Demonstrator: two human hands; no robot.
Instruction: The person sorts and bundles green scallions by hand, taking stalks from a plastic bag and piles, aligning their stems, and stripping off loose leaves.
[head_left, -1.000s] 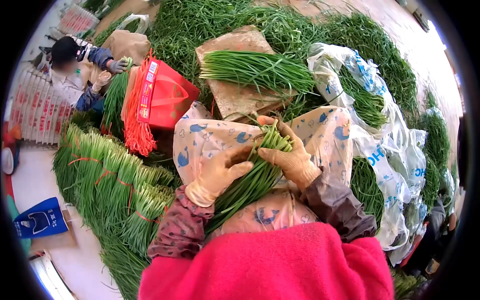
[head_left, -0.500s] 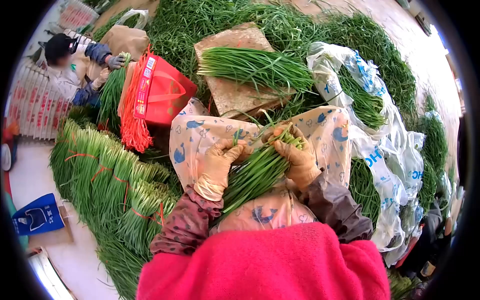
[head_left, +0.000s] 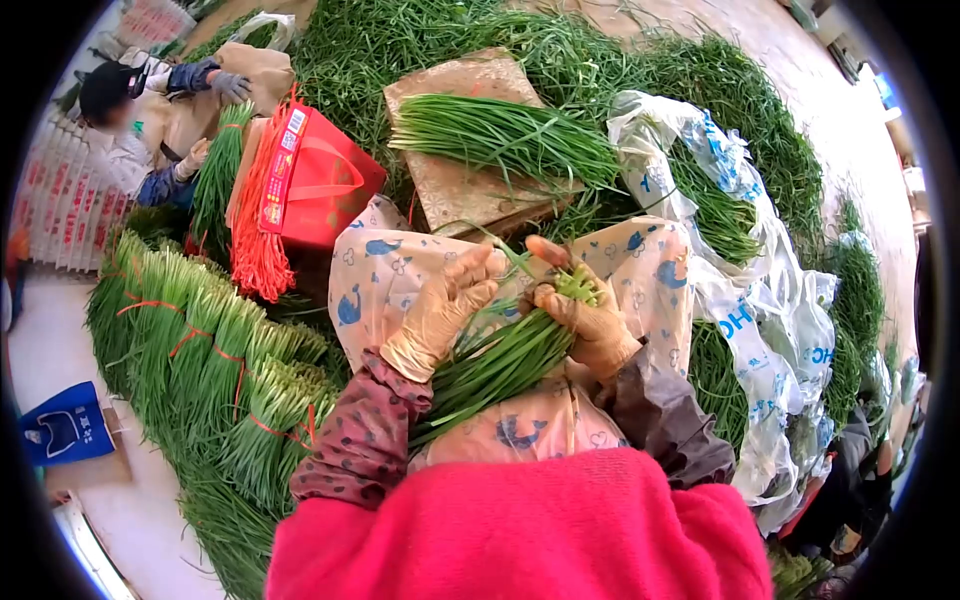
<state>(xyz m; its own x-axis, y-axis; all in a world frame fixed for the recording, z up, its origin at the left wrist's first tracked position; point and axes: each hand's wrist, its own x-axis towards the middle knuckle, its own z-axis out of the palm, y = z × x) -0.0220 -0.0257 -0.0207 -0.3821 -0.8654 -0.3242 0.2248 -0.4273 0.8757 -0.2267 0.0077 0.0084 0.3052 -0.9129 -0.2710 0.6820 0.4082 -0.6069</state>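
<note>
In a tan glove, my right hand (head_left: 590,318) is closed round the cut-end part of a bunch of long green stalks (head_left: 500,365), whose leaves trail down to the left across my lap. My left hand (head_left: 445,312), gloved too, is raised just left of the bunch with its fingers apart. Some loose, blurred green blades (head_left: 510,285) lie between the two hands. Under them a patterned plastic apron (head_left: 375,280) covers my knees. Another loose bunch (head_left: 505,138) lies on a worn board (head_left: 450,200) ahead.
Tied bundles (head_left: 190,350) stand in rows at the left. A red bag (head_left: 325,185) with red ties (head_left: 262,240) sits at front left, near a co-worker (head_left: 130,130) with a bundle. Plastic-wrapped greens (head_left: 725,215) are at right; a heap of greens (head_left: 400,45) lies behind the board.
My left hand has moved from the bunch and opened its fingers. My right hand still holds the stalks. The co-worker's gloved hand has lifted off the bundle top.
</note>
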